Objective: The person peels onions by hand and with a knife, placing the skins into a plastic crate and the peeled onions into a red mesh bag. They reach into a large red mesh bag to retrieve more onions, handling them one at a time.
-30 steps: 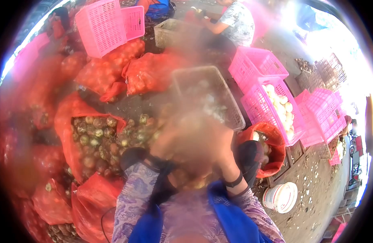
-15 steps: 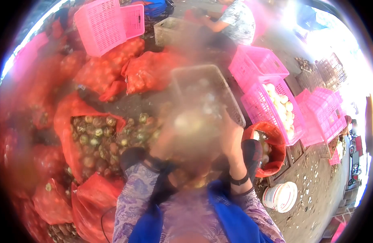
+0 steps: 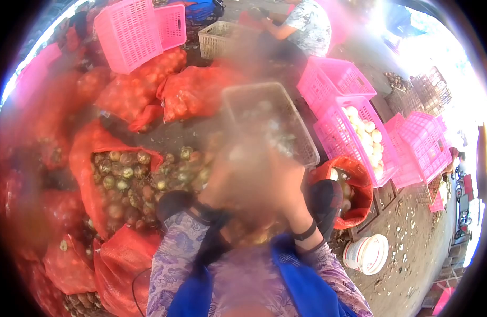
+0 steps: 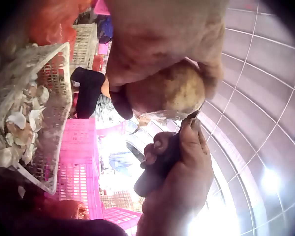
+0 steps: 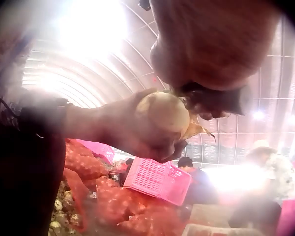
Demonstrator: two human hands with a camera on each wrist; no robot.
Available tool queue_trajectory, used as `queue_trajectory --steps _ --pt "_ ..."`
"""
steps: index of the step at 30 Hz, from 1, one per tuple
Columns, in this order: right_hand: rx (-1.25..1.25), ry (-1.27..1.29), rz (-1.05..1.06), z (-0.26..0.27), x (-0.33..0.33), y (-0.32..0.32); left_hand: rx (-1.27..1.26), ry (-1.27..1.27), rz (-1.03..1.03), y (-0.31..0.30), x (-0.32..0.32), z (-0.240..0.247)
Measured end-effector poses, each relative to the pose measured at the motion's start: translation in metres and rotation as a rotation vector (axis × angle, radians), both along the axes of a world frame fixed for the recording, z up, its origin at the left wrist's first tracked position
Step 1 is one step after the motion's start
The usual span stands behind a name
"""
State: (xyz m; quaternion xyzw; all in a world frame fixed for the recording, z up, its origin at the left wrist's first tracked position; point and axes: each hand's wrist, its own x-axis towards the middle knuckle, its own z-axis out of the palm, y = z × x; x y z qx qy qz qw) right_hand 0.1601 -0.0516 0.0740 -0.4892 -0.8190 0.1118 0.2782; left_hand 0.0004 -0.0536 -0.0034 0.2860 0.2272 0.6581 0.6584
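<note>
In the left wrist view my left hand [image 4: 162, 44] grips an onion [image 4: 172, 91], brown skin on one side and paler on the other. My right hand [image 4: 184, 172] curls round the dark handle [image 4: 160, 169] of a small knife, its thumb close to the onion's lower edge. The right wrist view shows the pale peeled side of the onion [image 5: 169, 113], with a strip of dry skin [image 5: 199, 130] hanging from it. Blur covers both hands in the head view. Beneath them stands a pale crate [image 3: 305, 134] with peelings inside.
An open red mesh sack [image 3: 85, 169] spills unpeeled onions [image 3: 127, 182] at the left. Pink crates [image 3: 328, 124] stand at the right, one holding peeled onions [image 3: 366, 134]. Near them are a red sack-lined container [image 3: 362, 211] and a white bucket [image 3: 367, 255]. Another person [image 3: 307, 29] sits ahead.
Half a second ago my right hand had swung outward and the onion's pale side showed. Now the right hand is back in close against the onion.
</note>
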Motion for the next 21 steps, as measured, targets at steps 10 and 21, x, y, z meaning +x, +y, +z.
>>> queue_trajectory --steps 10,21 --pt "-0.113 0.123 0.025 0.026 0.013 0.002 -0.113 0.029 0.173 -0.025 0.008 0.038" --pt "0.038 -0.122 0.027 -0.004 0.023 -0.018 0.204 -0.375 -0.063 0.009 -0.022 -0.044"
